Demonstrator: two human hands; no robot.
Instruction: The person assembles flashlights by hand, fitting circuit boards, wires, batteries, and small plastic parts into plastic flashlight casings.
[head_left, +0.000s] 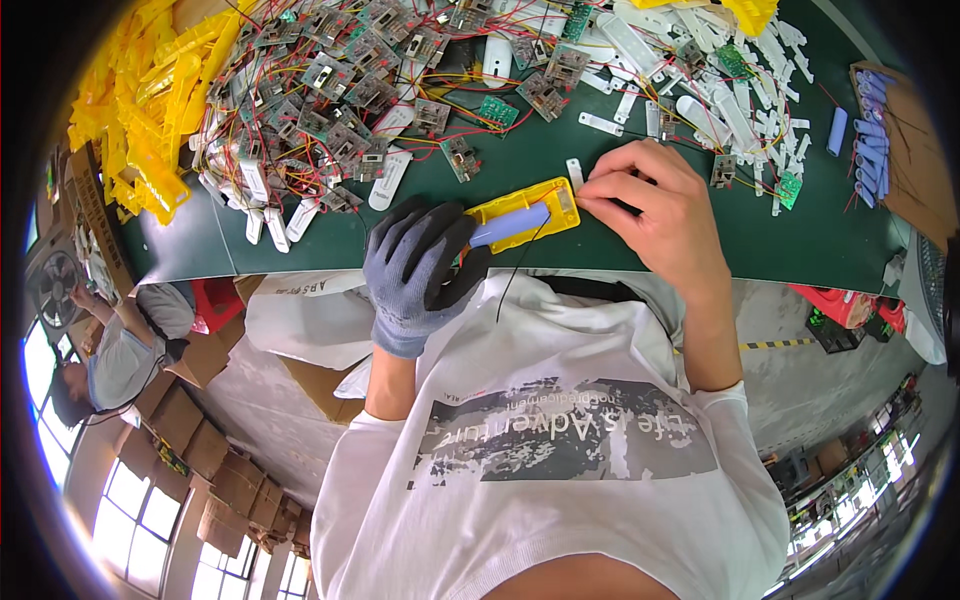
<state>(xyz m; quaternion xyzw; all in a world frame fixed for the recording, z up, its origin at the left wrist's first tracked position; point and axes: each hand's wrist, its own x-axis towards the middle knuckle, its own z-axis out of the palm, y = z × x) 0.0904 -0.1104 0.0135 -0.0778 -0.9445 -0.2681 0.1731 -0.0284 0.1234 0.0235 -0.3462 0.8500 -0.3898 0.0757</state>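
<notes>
My left hand (418,268), in a grey work glove, is closed around the left end of a yellow plastic casing (566,222). A blue cylindrical battery cell (512,226) lies lengthwise in this open shell, and a thin black wire (522,262) hangs from it toward my shirt. My bare right hand (652,205) has thumb and forefinger pinched together at the casing's right end; what they grip, if anything, is too small to make out. Just beside those fingertips is a small white plastic strip (573,170) with a hole.
Beyond my hands, the green table (540,262) carries heaped circuit boards (370,92) with red, yellow and black wires. Yellow casings (150,110) are piled at the far left, white plastic parts (725,105) at the right. A cardboard box (915,165) holds blue cells. Another person (125,360) is at the left.
</notes>
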